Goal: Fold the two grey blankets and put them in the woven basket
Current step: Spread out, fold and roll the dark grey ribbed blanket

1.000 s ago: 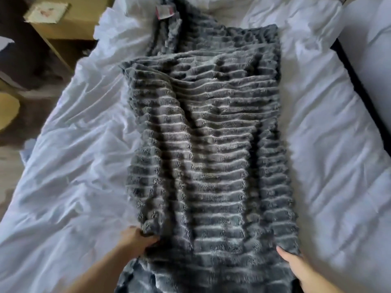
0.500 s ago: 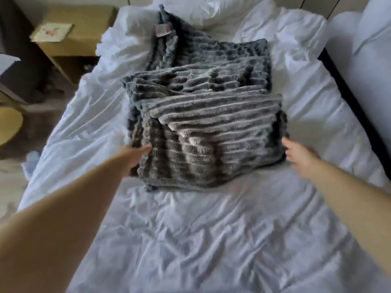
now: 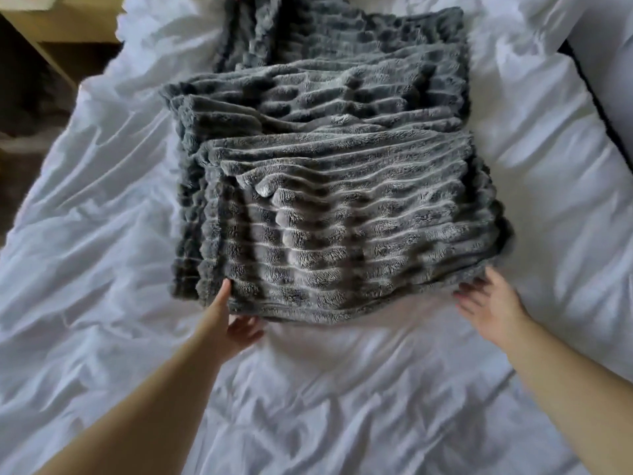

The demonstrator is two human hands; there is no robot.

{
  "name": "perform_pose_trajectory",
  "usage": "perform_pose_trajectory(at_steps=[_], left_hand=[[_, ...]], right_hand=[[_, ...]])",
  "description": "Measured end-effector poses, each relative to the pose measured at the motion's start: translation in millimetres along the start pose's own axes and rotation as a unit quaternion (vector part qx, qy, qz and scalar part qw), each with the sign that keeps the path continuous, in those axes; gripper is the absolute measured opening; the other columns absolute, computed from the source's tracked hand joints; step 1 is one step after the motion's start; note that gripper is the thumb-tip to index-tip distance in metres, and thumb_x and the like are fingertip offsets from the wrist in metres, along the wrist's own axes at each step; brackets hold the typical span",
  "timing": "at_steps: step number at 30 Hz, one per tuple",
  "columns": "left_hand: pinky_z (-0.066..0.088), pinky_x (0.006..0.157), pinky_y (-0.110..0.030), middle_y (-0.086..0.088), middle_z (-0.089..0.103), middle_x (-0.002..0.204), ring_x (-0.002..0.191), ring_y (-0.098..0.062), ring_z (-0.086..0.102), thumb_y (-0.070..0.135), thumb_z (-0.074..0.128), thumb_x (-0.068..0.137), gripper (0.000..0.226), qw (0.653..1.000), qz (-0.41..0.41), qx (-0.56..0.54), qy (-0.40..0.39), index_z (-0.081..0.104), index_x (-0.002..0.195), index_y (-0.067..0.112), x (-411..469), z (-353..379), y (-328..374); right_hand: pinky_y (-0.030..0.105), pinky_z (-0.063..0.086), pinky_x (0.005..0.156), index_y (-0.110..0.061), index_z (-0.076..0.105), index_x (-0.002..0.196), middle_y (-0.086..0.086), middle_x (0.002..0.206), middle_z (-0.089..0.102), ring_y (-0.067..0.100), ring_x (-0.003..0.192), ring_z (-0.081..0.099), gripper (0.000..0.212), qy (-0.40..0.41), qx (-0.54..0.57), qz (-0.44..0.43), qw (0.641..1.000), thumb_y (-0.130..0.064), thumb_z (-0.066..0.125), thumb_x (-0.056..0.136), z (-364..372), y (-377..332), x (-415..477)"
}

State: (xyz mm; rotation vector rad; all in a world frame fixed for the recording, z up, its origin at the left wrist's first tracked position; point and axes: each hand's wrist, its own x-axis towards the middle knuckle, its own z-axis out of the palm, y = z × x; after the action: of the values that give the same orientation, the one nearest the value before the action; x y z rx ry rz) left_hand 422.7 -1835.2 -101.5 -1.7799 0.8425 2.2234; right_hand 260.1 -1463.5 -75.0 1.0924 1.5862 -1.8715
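The grey blanket (image 3: 329, 207) lies on the white bed sheet (image 3: 102, 234) in the middle of your view, doubled into a thick ribbed stack with its folded near edge toward you and looser layers stepping back toward 12 o'clock. Your left hand (image 3: 229, 323) is at about 7 o'clock of the stack, thumb on top of the near corner and fingers tucked under it, pinching that corner. Your right hand (image 3: 486, 303) sits at about 4 o'clock, fingers spread and touching the near right corner; whether it has closed on the fabric, you cannot tell from here.

The risk, as I judge it, is the uneven stack: the upper layers are offset to the right of the lower ones, so lifting by the corners alone could let the plush layers slide apart and the fold open. A one-sided grip would make it sag and twist.

At 10 o'clock a wooden bedside unit (image 3: 61, 32) stands beside the bed. The woven basket is not in view, nor can a second blanket be told apart.
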Motion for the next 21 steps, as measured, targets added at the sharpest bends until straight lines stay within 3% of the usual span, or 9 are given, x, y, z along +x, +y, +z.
perform_pose_trajectory(at_steps=[2,4,6,8,11,14,17,19,21], left_hand=[[0.045,0.087,-0.058,-0.018,0.058,0.094,0.085,-0.035,0.059,0.058,0.054,0.087,0.046,0.996,0.013,-0.089,-0.021,0.053,0.096,0.013,2,12,1],[0.045,0.086,-0.056,-0.017,0.067,0.094,0.091,-0.034,0.062,0.054,0.047,0.093,0.042,0.985,0.03,-0.152,-0.07,0.06,0.097,0.013,1,22,7],[0.046,0.093,-0.051,-0.006,0.069,0.096,0.098,-0.026,0.062,0.042,0.043,0.099,0.033,0.982,0.052,-0.175,-0.055,0.063,0.091,0.017,1,27,15],[0.046,0.098,-0.046,-0.001,0.068,0.093,0.093,-0.019,0.063,0.03,0.043,0.1,0.025,0.982,0.063,-0.178,-0.007,0.06,0.085,0.019,-1,24,21],[0.053,0.085,-0.041,0.001,0.066,0.073,0.072,-0.015,0.061,0.019,0.046,0.099,0.02,0.982,0.063,-0.167,0.062,0.054,0.081,0.018,-10,13,22],[0.052,0.087,-0.037,0.0,0.062,0.089,0.074,-0.015,0.059,0.014,0.042,0.099,0.015,0.982,0.059,-0.153,0.099,0.054,0.09,0.014,-25,-12,10],[0.046,0.093,-0.032,0.001,0.057,0.091,0.081,-0.016,0.056,0.016,0.041,0.1,0.021,0.978,0.047,-0.159,0.126,0.055,0.084,0.015,-52,-46,-13],[0.042,0.087,-0.034,0.0,0.052,0.08,0.07,-0.016,0.051,0.013,0.037,0.1,0.028,0.978,0.046,-0.158,0.128,0.049,0.075,0.014,-76,-71,-34],[0.042,0.088,-0.037,-0.003,0.053,0.079,0.065,-0.018,0.051,0.006,0.033,0.099,0.03,0.976,0.05,-0.17,0.124,0.049,0.074,0.011,-105,-93,-56]], right_hand=[[0.043,0.042,0.099,-0.022,0.061,0.11,0.004,0.12,0.063,0.022,0.106,0.059,0.046,-0.063,0.104,-0.024,0.992,-0.059,0.045,0.087,15,-20,9],[0.041,0.048,0.091,-0.024,0.06,0.123,0.003,0.112,0.07,0.023,0.099,0.067,0.049,-0.083,0.105,-0.044,0.99,-0.055,0.045,0.088,33,-39,14],[0.039,0.054,0.084,-0.02,0.062,0.121,0.004,0.104,0.073,0.023,0.094,0.07,0.036,-0.033,0.044,-0.043,0.998,-0.037,0.04,0.097,44,-51,18],[0.047,0.049,0.095,-0.019,0.059,0.128,0.004,0.121,0.066,0.026,0.11,0.064,0.038,0.028,0.026,-0.038,0.999,-0.03,0.039,0.098,39,-53,19],[0.046,0.045,0.099,-0.024,0.055,0.133,-0.005,0.13,0.06,0.02,0.115,0.059,0.04,0.065,0.072,-0.038,0.995,-0.031,0.039,0.097,17,-42,-1],[0.048,0.04,0.102,-0.029,0.053,0.134,-0.004,0.131,0.058,0.02,0.116,0.055,0.039,0.105,0.072,0.006,0.992,-0.027,0.036,0.099,-27,-7,-23],[0.045,0.057,0.064,-0.026,0.055,0.123,0.008,0.097,0.07,0.023,0.079,0.068,0.03,0.115,0.014,0.07,0.991,-0.019,0.04,0.098,-75,42,-56],[0.027,0.05,0.034,-0.013,0.053,0.126,-0.001,0.061,0.067,0.01,0.041,0.062,0.048,0.111,-0.096,0.055,0.988,-0.009,0.065,0.08,-115,74,-80],[0.019,0.048,0.035,0.009,0.049,0.128,-0.001,0.061,0.067,0.006,0.034,0.056,0.058,0.142,-0.214,0.033,0.966,0.004,0.066,0.073,-148,96,-104]])
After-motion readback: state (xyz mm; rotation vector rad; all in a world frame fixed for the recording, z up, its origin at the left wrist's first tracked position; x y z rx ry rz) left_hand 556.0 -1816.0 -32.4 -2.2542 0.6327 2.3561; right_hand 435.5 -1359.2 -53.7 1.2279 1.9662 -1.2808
